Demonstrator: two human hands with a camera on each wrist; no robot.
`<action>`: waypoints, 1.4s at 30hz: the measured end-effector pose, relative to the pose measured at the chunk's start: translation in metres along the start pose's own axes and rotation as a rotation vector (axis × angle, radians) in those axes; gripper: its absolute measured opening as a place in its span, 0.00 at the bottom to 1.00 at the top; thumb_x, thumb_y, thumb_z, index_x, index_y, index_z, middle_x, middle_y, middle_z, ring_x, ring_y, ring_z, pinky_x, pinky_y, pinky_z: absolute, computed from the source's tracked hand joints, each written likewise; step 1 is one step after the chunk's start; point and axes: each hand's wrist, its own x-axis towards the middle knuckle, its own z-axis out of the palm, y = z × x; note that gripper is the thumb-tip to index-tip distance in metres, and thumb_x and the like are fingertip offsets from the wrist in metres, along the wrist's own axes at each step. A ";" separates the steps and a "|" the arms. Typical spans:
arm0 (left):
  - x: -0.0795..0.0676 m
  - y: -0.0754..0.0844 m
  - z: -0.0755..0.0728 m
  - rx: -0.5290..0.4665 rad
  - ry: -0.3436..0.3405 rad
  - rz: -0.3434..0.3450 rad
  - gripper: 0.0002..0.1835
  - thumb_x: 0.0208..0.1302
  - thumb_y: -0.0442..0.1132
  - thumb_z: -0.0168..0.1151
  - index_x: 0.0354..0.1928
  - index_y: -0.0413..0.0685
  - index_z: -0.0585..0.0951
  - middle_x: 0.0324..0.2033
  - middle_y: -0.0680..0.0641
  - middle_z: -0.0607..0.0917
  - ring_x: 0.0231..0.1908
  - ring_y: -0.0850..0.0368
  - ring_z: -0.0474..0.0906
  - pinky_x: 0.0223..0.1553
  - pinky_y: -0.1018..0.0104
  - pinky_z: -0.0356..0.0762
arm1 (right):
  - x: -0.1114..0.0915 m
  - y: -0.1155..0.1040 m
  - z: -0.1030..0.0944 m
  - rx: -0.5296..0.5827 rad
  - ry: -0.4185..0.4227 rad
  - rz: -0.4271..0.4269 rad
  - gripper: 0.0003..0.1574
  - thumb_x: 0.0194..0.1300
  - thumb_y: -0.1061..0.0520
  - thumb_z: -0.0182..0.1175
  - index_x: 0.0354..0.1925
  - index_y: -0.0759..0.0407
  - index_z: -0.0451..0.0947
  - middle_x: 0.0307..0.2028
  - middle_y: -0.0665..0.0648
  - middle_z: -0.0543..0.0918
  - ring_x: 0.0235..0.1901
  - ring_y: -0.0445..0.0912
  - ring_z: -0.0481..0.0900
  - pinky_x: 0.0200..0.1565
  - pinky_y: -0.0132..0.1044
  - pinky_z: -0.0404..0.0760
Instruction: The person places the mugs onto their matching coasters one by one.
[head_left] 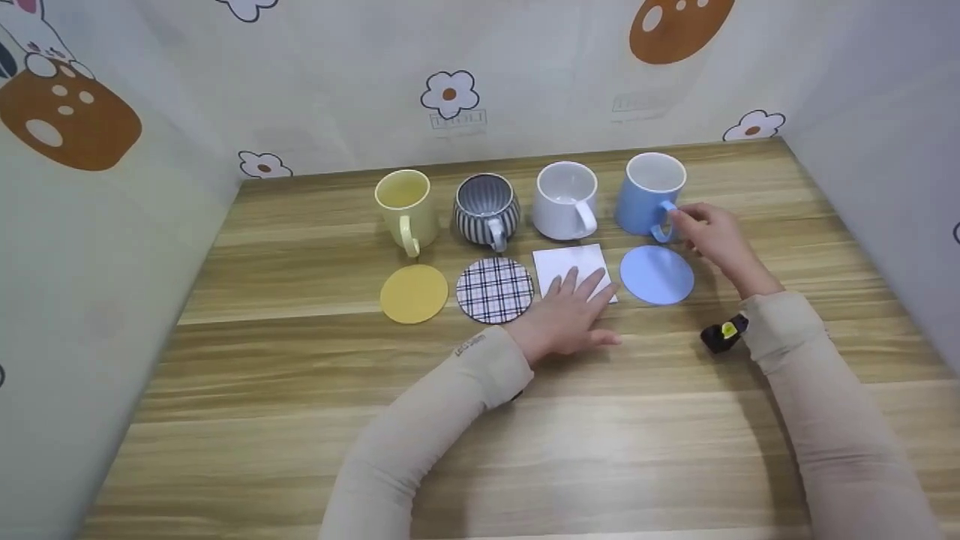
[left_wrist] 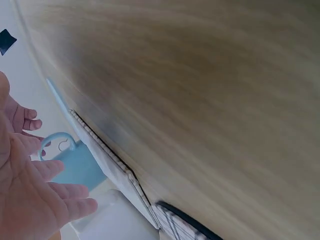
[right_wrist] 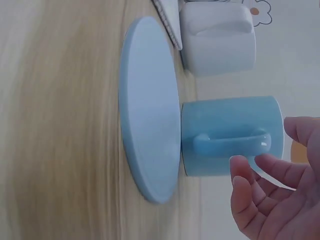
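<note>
In the head view my left hand (head_left: 566,315) is spread, palm down, over the white square coaster (head_left: 574,262). The left wrist view shows its straight fingers with nothing between them. My right hand (head_left: 712,236) is at the handle of the blue mug (head_left: 641,199). In the right wrist view its fingers (right_wrist: 242,200) are loosely bent beside the handle, fingertips right at it, and the thumb stands apart near the rim. The mug stands upright behind the round blue coaster (head_left: 657,275). A white mug (head_left: 559,214) stands behind the square coaster.
A yellow mug (head_left: 420,217) and a grey-striped mug (head_left: 480,225) stand to the left in the same row. Before them lie a round yellow coaster (head_left: 414,294) and a round plaid coaster (head_left: 493,291). Patterned walls (head_left: 525,75) enclose the wooden table (head_left: 285,375) at the back and sides.
</note>
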 end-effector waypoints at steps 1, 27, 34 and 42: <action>0.002 0.001 0.001 0.001 -0.007 -0.004 0.42 0.61 0.68 0.42 0.72 0.58 0.46 0.72 0.48 0.42 0.69 0.39 0.37 0.67 0.48 0.42 | 0.001 0.000 0.001 0.032 -0.002 0.016 0.38 0.66 0.39 0.47 0.57 0.70 0.66 0.38 0.58 0.74 0.26 0.40 0.73 0.28 0.32 0.73; 0.030 0.022 0.010 0.162 -0.035 -0.058 0.45 0.56 0.73 0.39 0.71 0.61 0.48 0.71 0.49 0.47 0.68 0.40 0.44 0.66 0.50 0.49 | 0.019 0.003 0.017 0.637 -0.176 0.235 0.22 0.71 0.47 0.38 0.26 0.56 0.68 0.21 0.48 0.77 0.18 0.38 0.75 0.21 0.30 0.78; 0.036 0.025 0.012 0.188 -0.065 -0.072 0.45 0.56 0.74 0.37 0.71 0.62 0.47 0.72 0.51 0.44 0.69 0.42 0.43 0.66 0.50 0.49 | 0.020 0.002 0.019 0.764 -0.217 0.326 0.23 0.70 0.46 0.37 0.23 0.54 0.67 0.20 0.47 0.72 0.18 0.38 0.68 0.23 0.29 0.77; 0.041 0.028 0.010 0.210 -0.097 -0.097 0.44 0.56 0.74 0.37 0.71 0.64 0.46 0.72 0.53 0.44 0.69 0.43 0.44 0.66 0.51 0.50 | 0.020 0.003 0.019 0.848 -0.212 0.359 0.25 0.69 0.47 0.39 0.19 0.54 0.67 0.17 0.48 0.70 0.16 0.38 0.66 0.21 0.29 0.76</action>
